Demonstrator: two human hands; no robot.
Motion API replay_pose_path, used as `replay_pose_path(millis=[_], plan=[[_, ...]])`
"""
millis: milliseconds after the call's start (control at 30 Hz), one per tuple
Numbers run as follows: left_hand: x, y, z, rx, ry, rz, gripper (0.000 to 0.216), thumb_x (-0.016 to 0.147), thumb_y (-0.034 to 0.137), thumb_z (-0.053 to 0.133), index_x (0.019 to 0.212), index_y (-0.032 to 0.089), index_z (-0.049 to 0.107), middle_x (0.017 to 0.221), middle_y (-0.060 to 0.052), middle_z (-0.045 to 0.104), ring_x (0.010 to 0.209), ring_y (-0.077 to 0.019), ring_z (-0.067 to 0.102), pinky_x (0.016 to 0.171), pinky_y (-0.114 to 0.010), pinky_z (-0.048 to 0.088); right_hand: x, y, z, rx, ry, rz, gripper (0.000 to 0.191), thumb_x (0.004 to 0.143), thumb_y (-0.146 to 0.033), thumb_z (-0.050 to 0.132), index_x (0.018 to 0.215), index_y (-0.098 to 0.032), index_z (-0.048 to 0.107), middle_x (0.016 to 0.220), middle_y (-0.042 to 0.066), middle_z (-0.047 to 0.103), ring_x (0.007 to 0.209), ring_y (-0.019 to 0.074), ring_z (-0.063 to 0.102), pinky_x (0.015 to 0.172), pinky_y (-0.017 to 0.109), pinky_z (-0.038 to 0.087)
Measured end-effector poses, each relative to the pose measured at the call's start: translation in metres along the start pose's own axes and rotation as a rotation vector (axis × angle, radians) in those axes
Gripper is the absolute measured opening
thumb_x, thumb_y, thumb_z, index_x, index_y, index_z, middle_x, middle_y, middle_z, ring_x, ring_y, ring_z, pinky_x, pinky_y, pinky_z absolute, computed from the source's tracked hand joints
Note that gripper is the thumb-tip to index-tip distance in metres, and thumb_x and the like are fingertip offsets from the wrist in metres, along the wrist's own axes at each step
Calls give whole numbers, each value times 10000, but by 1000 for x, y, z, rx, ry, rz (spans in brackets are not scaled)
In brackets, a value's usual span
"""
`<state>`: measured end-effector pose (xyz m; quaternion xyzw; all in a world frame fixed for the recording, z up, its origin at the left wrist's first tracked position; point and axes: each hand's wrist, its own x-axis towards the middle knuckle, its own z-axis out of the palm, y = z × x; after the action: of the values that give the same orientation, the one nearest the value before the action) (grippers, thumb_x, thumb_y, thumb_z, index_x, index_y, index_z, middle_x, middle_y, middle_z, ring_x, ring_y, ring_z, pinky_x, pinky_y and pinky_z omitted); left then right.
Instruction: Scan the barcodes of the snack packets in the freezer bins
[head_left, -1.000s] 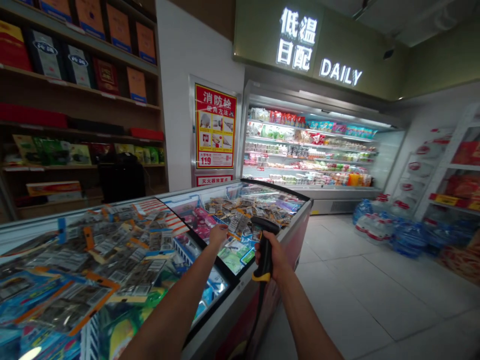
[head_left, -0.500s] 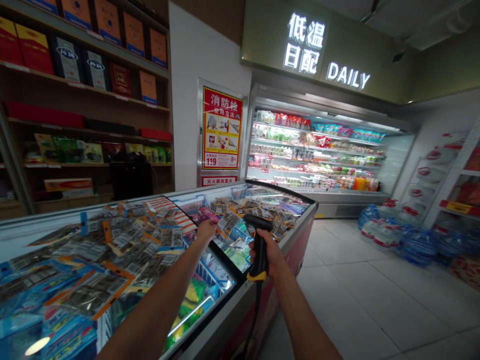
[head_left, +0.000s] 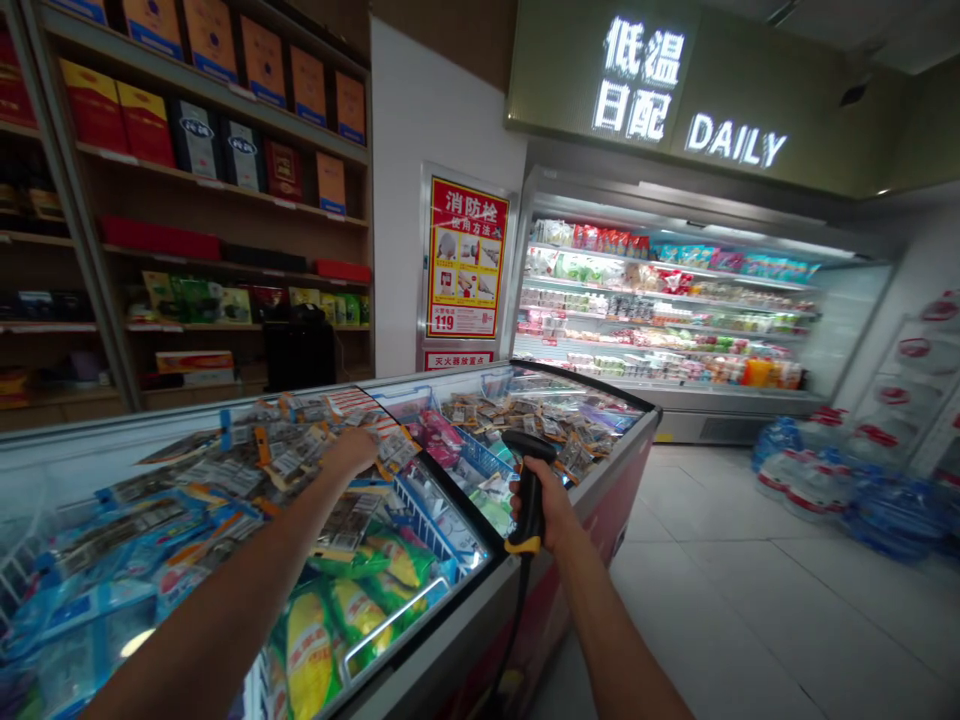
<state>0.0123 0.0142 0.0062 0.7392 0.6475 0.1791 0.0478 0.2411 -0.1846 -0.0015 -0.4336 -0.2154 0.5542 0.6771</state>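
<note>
We are in a shop: we see a lit DAILY sign over a stocked chiller, a long freezer heaped with packets, boxes lined up on tagged shelves, and water jugs on the floor.

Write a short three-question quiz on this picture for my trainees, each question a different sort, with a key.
1. Which hand grips the barcode scanner?
A) the left
B) the right
C) both

2. True or false: a dark cable hangs down from the scanner.

3. Fill in the missing word: the lit sign above the refrigerated display case carries the English word ____.

Key:
1. B, the right hand.
2. True.
3. DAILY.
</note>
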Motion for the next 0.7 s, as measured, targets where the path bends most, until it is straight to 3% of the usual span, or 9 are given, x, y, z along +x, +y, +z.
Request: replay_pose_path(millis=[67, 167, 233, 300, 433, 567, 700], plan=[[-8, 9, -2, 110, 26, 27, 295, 661, 192, 422, 865, 124, 624, 939, -157, 606, 884, -286, 557, 709, -388, 426, 0, 0, -1, -2, 6, -4, 242, 642, -413, 535, 676, -186, 458, 461, -42, 510, 334, 84, 451, 322, 200, 346], [-22, 30, 11, 147, 133, 226, 347, 702, 214, 406, 1003, 146, 565, 1125, -145, 518, 1053, -281, 454, 829, -420, 365, 1, 0, -1, -5, 16, -8, 235, 644, -410, 531, 674, -188, 459, 456, -46, 509, 334, 84, 449, 322, 200, 346], [-29, 41, 26, 128, 113, 382, 355, 732, 254, 403, 1055, 182, 535, 1223, -121, 446, 1137, -271, 372, 896, -444, 300, 2, 0, -2, -5, 23, -6, 236, 642, -412, 533, 676, -190, 460, 457, -49, 510, 336, 85, 451, 323, 199, 346], [-31, 43, 41, 140, 55, 438, 351, 748, 290, 403, 1064, 210, 529, 1256, -112, 417, 1174, -285, 317, 911, -497, 246, 4, 0, -2, -5, 35, -2, 237, 641, -411, 536, 679, -190, 460, 457, -50, 510, 336, 84, 451, 322, 198, 346], [-24, 22, 50, 240, 36, 312, 358, 767, 328, 361, 1070, 232, 527, 1230, -116, 441, 1189, -310, 278, 885, -584, 176, 9, 0, -5, 5, 37, 4, 229, 642, -398, 536, 694, -185, 471, 449, -49, 507, 331, 84, 446, 322, 200, 348], [-11, -5, 35, 308, 57, 179, 407, 749, 406, 351, 1063, 238, 548, 1246, -127, 428, 1177, -328, 291, 891, -584, 152, 21, -4, -5, 31, 35, -4, 223, 646, -389, 534, 703, -181, 478, 446, -45, 508, 332, 85, 448, 317, 197, 346], [-2, -5, 21, 352, 45, 94, 377, 708, 389, 413, 945, 187, 625, 1142, -168, 506, 1116, -364, 346, 871, -598, 155, 38, -10, 2, 46, 60, -31, 214, 651, -384, 531, 672, -180, 471, 429, -43, 500, 322, 86, 444, 311, 197, 343]])
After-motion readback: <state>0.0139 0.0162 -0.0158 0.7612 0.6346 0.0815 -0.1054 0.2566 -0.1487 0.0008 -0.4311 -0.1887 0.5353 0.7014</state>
